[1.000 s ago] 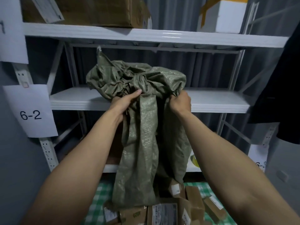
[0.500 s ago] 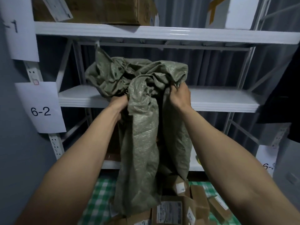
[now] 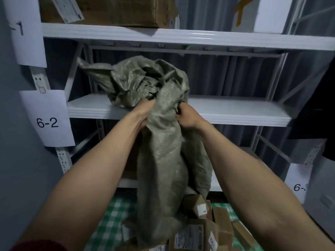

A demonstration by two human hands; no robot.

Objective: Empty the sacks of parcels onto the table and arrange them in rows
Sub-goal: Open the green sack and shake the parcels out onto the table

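At 9 o'clock a 6-2 tag (image 3: 47,122) hangs on the rack post (image 3: 62,160). Above it at 10 is a 2nd tag (image 3: 27,31), only "-1" readable. Brown box (image 3: 108,9) sits on the top shelf (image 3: 181,36) at 11.

L hand (image 3: 145,113), just L of centre, has its fingers curled into the sack (image 3: 161,151), gripping a fold. Sack is grey-green woven cloth, held up in front of the mid shelf (image 3: 235,109). A crumpled bunch rises above both hands toward 12. The rest hangs straight down to 6, lower end among the parcels (image 3: 197,234). Can't tell if the bunch rests on the mid shelf.

R hand (image 3: 188,116), just R of centre, is also curled tight, gripping the sack's other side. Hands are close, w/ cloth between them.

Parcels are brown cartons w/ white labels, piled at 5–6 o'clock on the bench (image 3: 110,220), which has a green-white check cover. One carton (image 3: 197,205) tilts against the sack's R edge. White box (image 3: 268,13) is on the top shelf at 1. 3rd tag (image 3: 297,183) at 4 reads "6-", rest cut off.
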